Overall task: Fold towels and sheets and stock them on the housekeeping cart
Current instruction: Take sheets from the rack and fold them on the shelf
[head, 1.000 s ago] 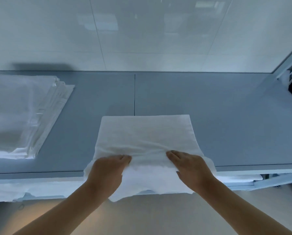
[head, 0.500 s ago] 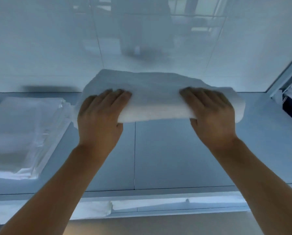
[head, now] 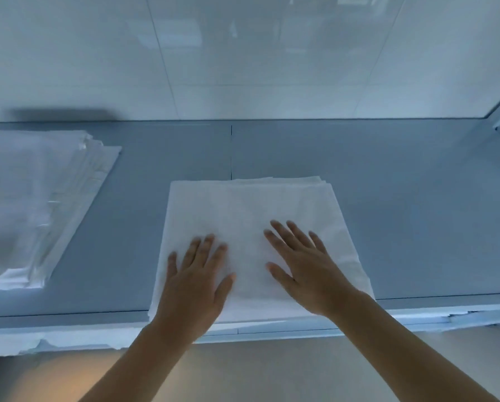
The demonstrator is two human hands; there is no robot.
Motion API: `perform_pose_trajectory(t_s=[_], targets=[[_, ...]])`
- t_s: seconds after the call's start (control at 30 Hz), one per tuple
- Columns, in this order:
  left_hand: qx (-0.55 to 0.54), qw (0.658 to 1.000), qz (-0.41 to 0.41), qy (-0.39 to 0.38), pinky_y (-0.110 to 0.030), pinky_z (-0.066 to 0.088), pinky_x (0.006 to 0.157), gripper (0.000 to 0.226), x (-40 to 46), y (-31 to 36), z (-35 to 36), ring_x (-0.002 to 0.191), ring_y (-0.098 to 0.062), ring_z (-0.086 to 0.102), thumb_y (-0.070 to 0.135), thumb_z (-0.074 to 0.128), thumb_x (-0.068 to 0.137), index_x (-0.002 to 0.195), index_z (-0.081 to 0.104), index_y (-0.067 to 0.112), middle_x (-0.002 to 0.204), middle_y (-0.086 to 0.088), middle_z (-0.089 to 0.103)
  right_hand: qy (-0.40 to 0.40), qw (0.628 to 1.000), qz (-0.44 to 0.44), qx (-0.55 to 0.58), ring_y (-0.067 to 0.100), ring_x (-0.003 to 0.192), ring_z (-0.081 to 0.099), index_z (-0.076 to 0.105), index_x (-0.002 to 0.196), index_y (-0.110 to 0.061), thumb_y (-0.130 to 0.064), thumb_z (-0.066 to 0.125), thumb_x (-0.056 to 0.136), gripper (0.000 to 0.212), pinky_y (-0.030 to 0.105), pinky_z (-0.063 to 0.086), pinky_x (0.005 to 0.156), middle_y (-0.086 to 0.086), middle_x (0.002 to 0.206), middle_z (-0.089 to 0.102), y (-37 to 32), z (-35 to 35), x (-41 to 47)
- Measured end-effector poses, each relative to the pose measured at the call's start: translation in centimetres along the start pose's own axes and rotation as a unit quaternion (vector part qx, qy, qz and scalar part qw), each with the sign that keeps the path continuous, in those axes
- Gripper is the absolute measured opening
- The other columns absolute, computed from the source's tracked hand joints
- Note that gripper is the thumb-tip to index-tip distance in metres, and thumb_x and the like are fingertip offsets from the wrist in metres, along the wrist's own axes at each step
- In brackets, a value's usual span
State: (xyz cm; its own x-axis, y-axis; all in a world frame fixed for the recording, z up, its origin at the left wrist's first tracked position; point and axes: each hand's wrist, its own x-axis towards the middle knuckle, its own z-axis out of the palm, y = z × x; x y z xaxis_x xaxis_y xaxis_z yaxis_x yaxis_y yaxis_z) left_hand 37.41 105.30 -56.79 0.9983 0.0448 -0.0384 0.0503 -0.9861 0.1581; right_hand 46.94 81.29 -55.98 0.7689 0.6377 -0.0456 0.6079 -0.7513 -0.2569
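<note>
Wall: a pale glossy tiled wall (head: 243, 53) rises straight behind the work surface and fills the upper part of the view.
Table: one flat grey-blue table (head: 402, 213) runs the full width in front of you, with a thin seam down its middle. More white cloth shows on a lower shelf (head: 77, 342) under its near edge; how many pieces, you cannot tell.
Stack at left: one pile of folded white sheets (head: 37, 204) lies on the table well apart from your work, to your left. Several layered edges show along its right side, too blurred to count.
Towel in hand: one folded white rectangular towel (head: 251, 210) lies on the table directly before you, its near edge at the table's front lip and its layers slightly stepped at the far right corner.
Left hand: your left hand (head: 196, 280) lies palm down on the near left part of the towel, fingers straight and spread; the grip is released, pressing only.
Right hand: your right hand (head: 306, 271) lies flat on the near right part, fingers fanned, grip likewise released.
Step, as judged: you appear to be smoothing the fold. To do it well, sweep both palms outward from the centre toward the edges, press the crease flat, and square that stepped far corner before lifting.
Count: two hands, one towel, one stack, one table.
</note>
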Motion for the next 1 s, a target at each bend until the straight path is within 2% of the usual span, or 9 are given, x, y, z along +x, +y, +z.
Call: perform_pose_trajectory(t_s=[0.1,0.2,0.37,0.53,0.63,0.73,0.83,0.93,1.0], targets=[[0.01,0.999,-0.036,-0.012,-0.055,0.01,0.126,0.063,3.9,-0.4,0.8,0.16,-0.019,0.003,0.057,0.022,0.105,0.163,0.013,0.035,0.173,0.005,0.003,-0.034,0.999,-0.014,0.007,0.018,0.159,-0.003,0.01,0.165,-0.03,-0.056,0.029,0.106,0.066,0.05,0.006,0.127,-0.01,0.173,-0.001,-1.8,1.0,5.6],[-0.008,0.999,-0.046,0.012,-0.054,0.012,0.126,0.064,5.2,-1.7,1.4,0.16,-0.018,0.005,0.059,0.019,0.104,0.163,0.016,0.036,0.173,0.006,0.005,-0.033,0.999,-0.019,-0.007,0.012,0.158,-0.005,0.008,0.164,-0.034,-0.057,0.027,0.106,0.066,0.046,0.003,0.128,-0.012,0.172,-0.002,0.2,2.3,8.4],[-0.013,1.0,-0.015,-0.001,-0.05,0.009,0.127,0.067,7.4,-3.4,1.8,0.159,-0.013,0.001,0.063,0.016,0.099,0.162,0.013,0.041,0.173,0.012,0.003,0.009,0.997,0.077,0.001,0.009,0.158,-0.004,0.004,0.165,-0.035,-0.06,0.021,0.104,0.068,0.041,0.002,0.129,-0.015,0.171,-0.003,7.5,1.6,9.8],[-0.02,0.999,0.021,-0.021,-0.048,0.004,0.128,0.062,9.7,-4.6,0.8,0.159,-0.01,-0.002,0.057,0.028,0.105,0.163,0.012,0.041,0.172,0.015,0.0,0.024,0.994,0.108,0.003,0.011,0.158,-0.003,0.004,0.165,-0.033,-0.062,0.018,0.103,0.069,0.04,0.001,0.128,-0.015,0.172,-0.002,7.9,2.1,10.0],[0.018,0.998,0.011,-0.057,-0.053,0.006,0.127,0.062,10.0,-3.9,-0.3,0.159,-0.014,-0.003,0.054,0.024,0.106,0.163,0.007,0.038,0.173,0.011,-0.003,0.042,0.99,0.136,0.007,0.011,0.158,-0.003,0.004,0.165,-0.033,-0.061,0.018,0.103,0.069,0.04,0.001,0.128,-0.015,0.172,-0.001,7.2,2.7,9.1],[0.013,0.998,-0.027,-0.057,-0.06,0.015,0.123,0.061,7.6,0.0,-0.1,0.159,-0.024,0.007,0.052,0.021,0.105,0.163,0.015,0.034,0.173,0.004,0.007,0.062,0.985,0.159,0.017,0.011,0.158,-0.002,0.004,0.165,-0.033,-0.06,0.019,0.103,0.069,0.042,0.002,0.128,-0.014,0.172,0.0,6.3,3.1,8.0],[-0.01,0.998,-0.052,-0.045,-0.06,0.012,0.122,0.069,3.6,4.2,1.4,0.159,-0.027,0.011,0.06,0.017,0.098,0.162,0.022,0.033,0.172,0.001,0.014,0.069,0.973,0.215,0.039,0.014,0.159,-0.003,0.003,0.165,-0.031,-0.059,0.022,0.103,0.071,0.045,0.002,0.128,-0.011,0.172,0.0,4.1,3.4,6.0],[0.006,1.0,-0.023,-0.003,-0.06,0.013,0.123,0.069,1.9,3.6,2.3,0.158,-0.027,0.018,0.056,0.025,0.098,0.162,0.028,0.031,0.171,0.001,0.021,0.08,0.957,0.276,0.039,0.019,0.159,-0.001,0.002,0.165,-0.024,-0.058,0.02,0.102,0.073,0.047,0.007,0.127,-0.004,0.173,0.0,1.2,4.6,2.9],[0.003,0.999,0.031,0.009,-0.058,0.017,0.124,0.068,2.1,1.4,2.4,0.157,-0.025,0.02,0.056,0.028,0.097,0.161,0.031,0.033,0.17,0.003,0.023,0.077,0.952,0.295,0.013,0.024,0.158,0.01,0.01,0.165,-0.02,-0.061,0.018,0.099,0.078,0.048,0.019,0.123,0.001,0.173,0.009,0.0,4.9,1.2]])
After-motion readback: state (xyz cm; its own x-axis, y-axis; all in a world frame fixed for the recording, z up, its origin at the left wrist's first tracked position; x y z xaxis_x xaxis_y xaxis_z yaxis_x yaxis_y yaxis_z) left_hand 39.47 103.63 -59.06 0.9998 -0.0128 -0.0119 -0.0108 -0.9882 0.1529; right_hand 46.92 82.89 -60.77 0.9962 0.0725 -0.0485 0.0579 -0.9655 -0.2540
